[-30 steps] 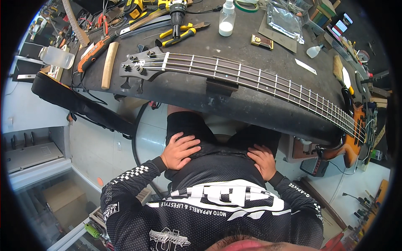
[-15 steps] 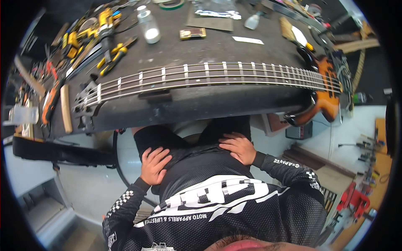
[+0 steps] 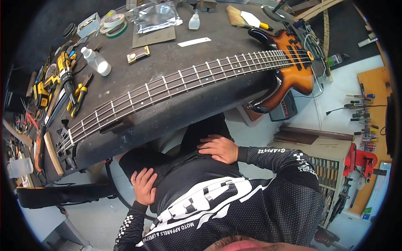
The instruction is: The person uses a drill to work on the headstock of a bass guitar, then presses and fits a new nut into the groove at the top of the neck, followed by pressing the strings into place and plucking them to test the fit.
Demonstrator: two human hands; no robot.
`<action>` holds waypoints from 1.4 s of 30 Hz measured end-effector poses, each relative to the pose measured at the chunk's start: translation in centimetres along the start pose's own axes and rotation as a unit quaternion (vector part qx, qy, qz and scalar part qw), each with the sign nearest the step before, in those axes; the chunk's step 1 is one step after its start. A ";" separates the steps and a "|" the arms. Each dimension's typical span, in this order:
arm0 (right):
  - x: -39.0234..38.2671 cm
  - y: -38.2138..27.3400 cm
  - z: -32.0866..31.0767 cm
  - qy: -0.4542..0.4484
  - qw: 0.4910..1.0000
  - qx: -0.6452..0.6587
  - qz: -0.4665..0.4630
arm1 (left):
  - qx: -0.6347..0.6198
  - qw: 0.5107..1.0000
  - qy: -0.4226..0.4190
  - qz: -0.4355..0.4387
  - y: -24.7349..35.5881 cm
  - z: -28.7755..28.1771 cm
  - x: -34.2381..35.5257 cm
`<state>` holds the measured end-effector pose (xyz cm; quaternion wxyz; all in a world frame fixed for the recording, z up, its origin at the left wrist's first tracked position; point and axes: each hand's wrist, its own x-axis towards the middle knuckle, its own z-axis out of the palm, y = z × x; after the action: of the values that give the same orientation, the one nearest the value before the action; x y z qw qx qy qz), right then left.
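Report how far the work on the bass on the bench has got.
Done: the bass guitar lies strung on the dark bench, with pliers and a bottle laid out beside it. In hand: nothing; the left hand and right hand rest on the person's thighs. Left: any hands-on work; the guitar is untouched.

A person wears a black long-sleeved mesh jersey (image 3: 234,201) with large white lettering across the chest. Black-and-white checkered bands and white print mark both sleeves. The trousers (image 3: 197,138) are black.
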<state>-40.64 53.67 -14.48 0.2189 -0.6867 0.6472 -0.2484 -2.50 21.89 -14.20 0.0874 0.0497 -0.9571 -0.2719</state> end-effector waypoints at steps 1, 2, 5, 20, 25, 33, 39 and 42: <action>0.0 0.0 0.0 -0.002 1.000 0.003 -0.003 | -0.001 1.000 -0.004 -0.001 0.0 0.0 0.0; 0.0 0.0 0.0 0.000 1.000 0.001 -0.001 | -0.001 1.000 -0.005 0.001 0.0 0.0 -0.1; -0.1 0.0 0.0 0.009 1.000 0.004 -0.008 | 0.000 1.000 -0.006 -0.001 -0.1 0.0 0.0; -0.1 0.1 0.0 -0.012 1.000 0.006 0.002 | 0.001 1.000 -0.005 -0.006 0.1 -0.1 0.4; -0.2 0.0 0.1 -0.019 1.000 -0.008 0.014 | -0.002 1.000 0.000 0.001 0.1 -0.2 0.4; 0.1 -0.2 -0.2 -0.025 1.000 -0.004 0.017 | -0.003 1.000 0.002 -0.001 0.0 -0.1 0.2; 0.1 -0.2 -0.3 -0.022 1.000 -0.005 0.013 | -0.003 1.000 0.007 0.002 0.1 -0.3 0.4; 0.0 -0.3 -0.5 -0.025 1.000 -0.013 0.014 | -0.002 1.000 0.009 0.004 -0.1 -0.2 0.6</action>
<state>-40.76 53.66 -13.93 0.2296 -0.6865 0.6539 -0.2199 -3.02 21.62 -13.98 0.0968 0.0485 -0.9559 -0.2731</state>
